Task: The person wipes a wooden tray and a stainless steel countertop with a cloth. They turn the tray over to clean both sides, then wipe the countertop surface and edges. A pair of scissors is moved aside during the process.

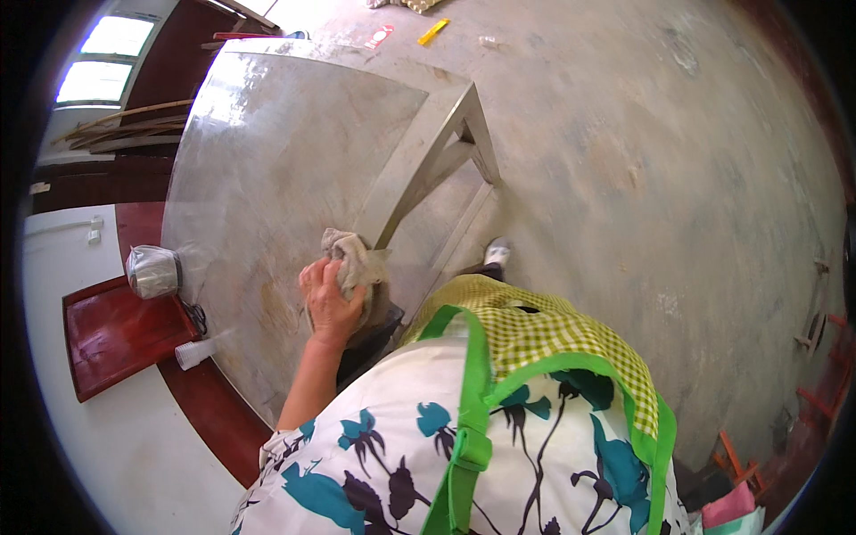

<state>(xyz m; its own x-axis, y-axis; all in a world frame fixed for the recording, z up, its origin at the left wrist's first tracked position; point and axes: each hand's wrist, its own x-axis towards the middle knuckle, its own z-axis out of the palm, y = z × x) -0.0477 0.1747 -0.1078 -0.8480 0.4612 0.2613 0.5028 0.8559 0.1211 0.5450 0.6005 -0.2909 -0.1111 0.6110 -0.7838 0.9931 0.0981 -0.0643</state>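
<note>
A grey-beige cloth (348, 261) is gripped in my left hand (331, 297), whose fingers curl over it. The cloth lies against the near end of a pale, glossy table (287, 127), by the edge with its angled leg (445, 144). Part of the cloth hangs below my fingers. My right hand is out of view. In front of my body hangs a yellow-green checked apron (555, 328) with green straps, over a white flowered garment.
At the left stand a plastic-wrapped pot (154, 271), a red wooden panel (120, 334) and a stack of clear plastic cups (194, 354). Wooden poles (134, 128) lie below the window. A yellow object (433, 31) and a red card (379, 37) lie on the concrete floor (635, 200).
</note>
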